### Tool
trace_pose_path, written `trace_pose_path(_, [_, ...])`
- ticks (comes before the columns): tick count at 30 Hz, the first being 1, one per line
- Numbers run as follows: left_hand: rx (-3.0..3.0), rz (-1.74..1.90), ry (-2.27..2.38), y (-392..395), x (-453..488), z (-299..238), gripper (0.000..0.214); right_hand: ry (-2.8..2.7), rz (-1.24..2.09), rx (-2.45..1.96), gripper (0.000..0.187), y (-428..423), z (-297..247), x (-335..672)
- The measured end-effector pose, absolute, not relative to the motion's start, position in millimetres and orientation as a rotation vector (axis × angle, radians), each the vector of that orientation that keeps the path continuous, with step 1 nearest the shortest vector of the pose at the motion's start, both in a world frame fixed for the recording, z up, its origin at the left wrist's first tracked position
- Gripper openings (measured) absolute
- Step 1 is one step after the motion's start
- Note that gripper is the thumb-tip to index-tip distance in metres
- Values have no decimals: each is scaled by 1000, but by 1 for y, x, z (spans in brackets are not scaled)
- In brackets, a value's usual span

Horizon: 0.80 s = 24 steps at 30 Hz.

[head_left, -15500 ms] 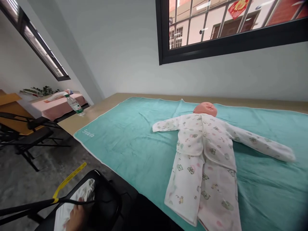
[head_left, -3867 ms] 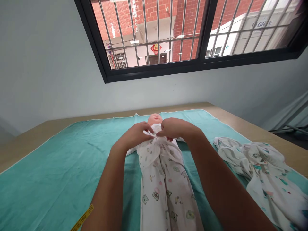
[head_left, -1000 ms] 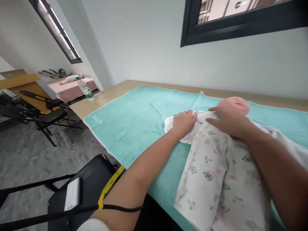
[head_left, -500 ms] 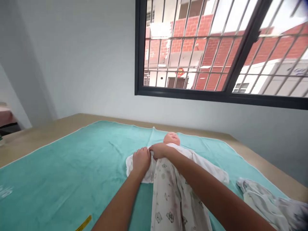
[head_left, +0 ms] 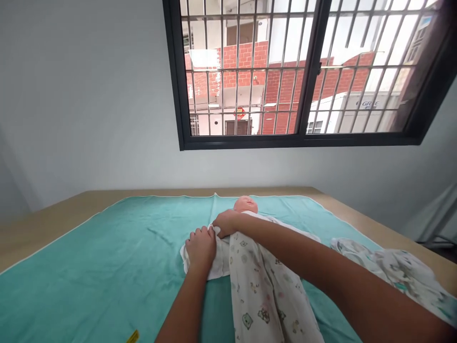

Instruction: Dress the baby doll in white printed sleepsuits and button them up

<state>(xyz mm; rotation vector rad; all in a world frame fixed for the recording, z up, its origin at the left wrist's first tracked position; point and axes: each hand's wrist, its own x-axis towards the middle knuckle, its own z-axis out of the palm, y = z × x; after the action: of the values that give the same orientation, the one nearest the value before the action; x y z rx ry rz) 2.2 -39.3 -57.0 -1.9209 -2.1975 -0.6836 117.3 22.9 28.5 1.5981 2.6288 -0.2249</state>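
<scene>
1. Doll clothes, white with small printed animals, lie in the middle of a teal blanket, the legs stretching from the bottom edge of the view towards the hands.
2. Left of them, the tip of a yellow tag pokes in at the bottom edge.
3. At the right, a crumpled pile of white cloths with green and dark marks lies near the blanket's edge, well apart from the hands.
4. Left hand presses palm down on plain white cloth spread beside the legs, fingers bent; whether it grips, I cannot tell.
5. Right hand reaches across the doll's upper body, its fingertips pinching a fold of the white cloth just beside the left hand's fingers; the thumb is hidden.
6. Just beyond the right wrist, the doll's head lies face up on the blanket.
7. Behind the blanket's pale hem runs a strip of wooden tabletop, meeting a grey-white wall.
8. Above, a black-framed window with metal bars shows red brick and a red decoration outside.
</scene>
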Motion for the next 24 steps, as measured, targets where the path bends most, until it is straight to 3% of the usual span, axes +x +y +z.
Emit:
trace_pose_path(3, [-1920,-683,-2200,-41,0,-59,50,2597,-236,1493,17,23,38,129])
trace_pose_path(12, [-1940,-628,-2206,-35,-5,-69,51,2373,-104,1758,34,20,74,175])
trace_pose_path(19, [-1982,-593,-2267,-36,-6,-64,50,2499,-19,1313,38,18,35,146])
trace_pose_path(24, [-1980,-577,-2307,-32,-9,-63,51,2534,5,1262,29,20,25,130])
